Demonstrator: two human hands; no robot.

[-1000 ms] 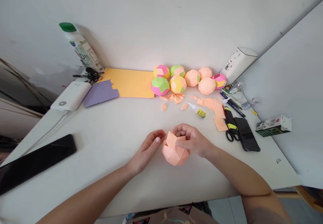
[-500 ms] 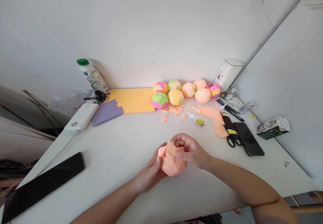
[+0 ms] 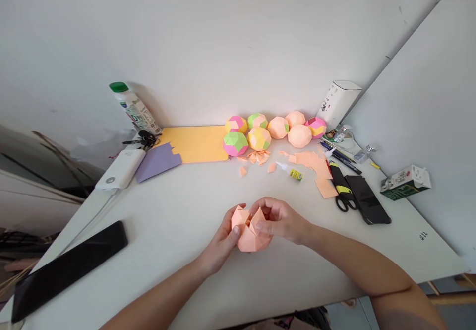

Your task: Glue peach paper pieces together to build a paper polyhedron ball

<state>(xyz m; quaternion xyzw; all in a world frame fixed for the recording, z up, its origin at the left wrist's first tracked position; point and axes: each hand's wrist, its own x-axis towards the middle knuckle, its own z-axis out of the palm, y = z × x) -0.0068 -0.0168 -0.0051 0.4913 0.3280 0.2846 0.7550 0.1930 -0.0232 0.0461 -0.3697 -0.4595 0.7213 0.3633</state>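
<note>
An unfinished peach paper ball (image 3: 250, 231) (its top flaps stand open) sits low over the near middle of the white table (image 3: 178, 206), held between both hands. The left hand (image 3: 222, 240) cups its left side, fingers closed against the paper; the right hand (image 3: 280, 218) pinches an upper flap. Beyond lie peach paper scraps (image 3: 314, 164), a small glue bottle (image 3: 292, 171), black scissors (image 3: 341, 191) and a row of finished paper balls (image 3: 275, 129) by the wall.

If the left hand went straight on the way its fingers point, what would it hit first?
The unfinished peach paper ball, which the left hand is cupping from the side. Just behind the ball it would probably meet the right hand, which is pinching a flap.
</note>
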